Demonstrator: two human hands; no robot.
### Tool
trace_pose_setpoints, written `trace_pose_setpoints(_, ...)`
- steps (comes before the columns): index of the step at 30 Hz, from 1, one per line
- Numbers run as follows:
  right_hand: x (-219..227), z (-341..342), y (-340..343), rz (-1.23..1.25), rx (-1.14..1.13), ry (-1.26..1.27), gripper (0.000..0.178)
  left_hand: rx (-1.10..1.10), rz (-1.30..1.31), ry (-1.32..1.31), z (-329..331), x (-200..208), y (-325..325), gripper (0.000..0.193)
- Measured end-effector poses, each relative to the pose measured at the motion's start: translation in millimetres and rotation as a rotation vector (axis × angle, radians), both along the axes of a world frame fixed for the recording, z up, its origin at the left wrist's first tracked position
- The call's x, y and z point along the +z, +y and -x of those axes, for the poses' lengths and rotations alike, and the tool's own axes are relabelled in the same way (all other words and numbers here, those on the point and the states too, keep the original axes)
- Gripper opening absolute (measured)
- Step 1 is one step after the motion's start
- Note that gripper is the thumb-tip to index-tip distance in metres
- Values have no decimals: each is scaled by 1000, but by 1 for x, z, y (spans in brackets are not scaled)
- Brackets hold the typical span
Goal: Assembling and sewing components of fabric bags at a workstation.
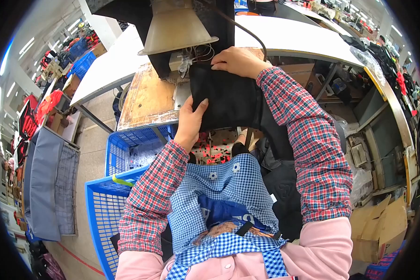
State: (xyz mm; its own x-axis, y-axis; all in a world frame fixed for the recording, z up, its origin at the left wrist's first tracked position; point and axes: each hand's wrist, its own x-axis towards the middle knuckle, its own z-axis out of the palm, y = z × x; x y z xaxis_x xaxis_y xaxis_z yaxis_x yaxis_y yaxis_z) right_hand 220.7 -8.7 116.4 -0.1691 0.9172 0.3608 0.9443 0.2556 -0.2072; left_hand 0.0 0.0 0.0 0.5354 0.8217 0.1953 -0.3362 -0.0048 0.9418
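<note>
A piece of black fabric (226, 95) lies by the head of a sewing machine (176, 63), and part of it hangs down toward my lap on the right. My left hand (190, 122) pinches the fabric's near left edge between thumb and fingers. Farther off, my right hand (238, 61) grips its upper edge just right of the needle area, fingers pressed together. A cone-shaped lampshade (177, 30) sits above the needle area and hides part of the machine. Thin cords trail beside the needle area, whose tip I cannot make out.
A worn wooden tabletop (147, 100) extends left of the machine. Blue plastic baskets (108, 224) stand below it on my left. White tables (284, 35) run behind. Cardboard boxes (378, 228) stand at the lower right. Red and black scraps litter the floor beneath.
</note>
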Motion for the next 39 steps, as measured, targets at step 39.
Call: trace_pose_setpoints(39,5,31,-111,-113,94,-57,26,-189,161,113,33,22,-68,37)
